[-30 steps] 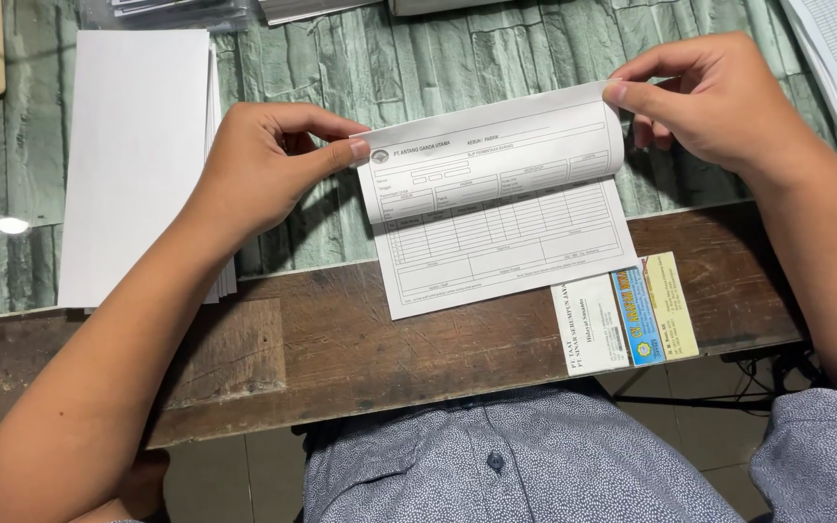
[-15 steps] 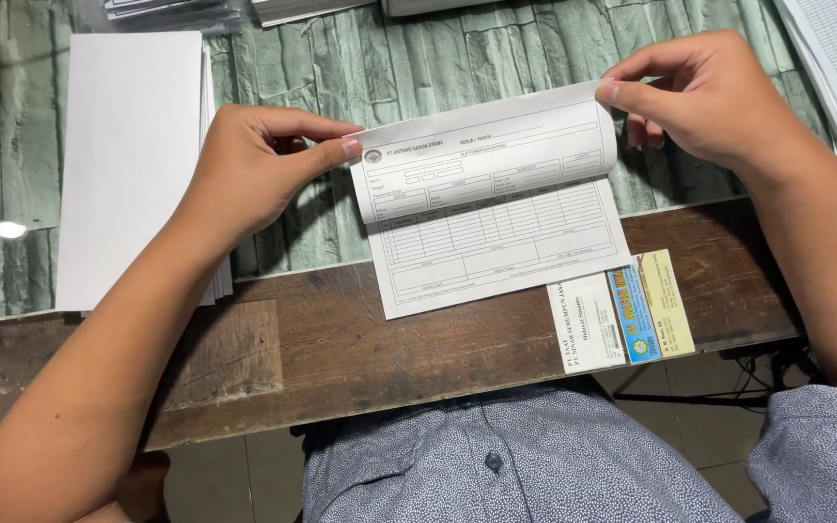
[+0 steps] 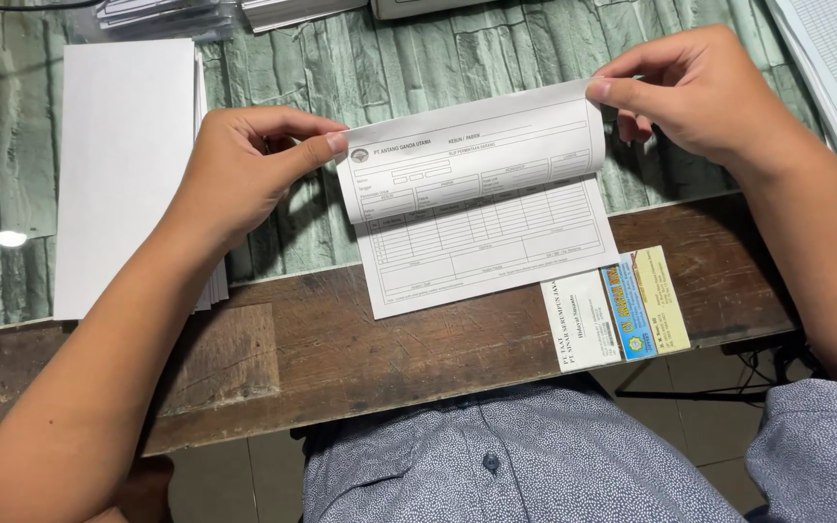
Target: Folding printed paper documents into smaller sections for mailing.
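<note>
I hold a printed form sheet in the middle of the frame, its upper part folded over toward me. My left hand pinches the fold's left corner, my right hand pinches the right corner (both grips narrow, closed on paper). Its lower part lies on the table, a white paper stack at the left

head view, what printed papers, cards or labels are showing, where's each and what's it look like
Printed form: white sheet with black grid, desk centre, top edge curled and pinched by left hand and right hand.
White card: rectangular, wooden desk edge.
Blue and yellow card: beside the white card.
Blank paper stack: white, far left.
</note>
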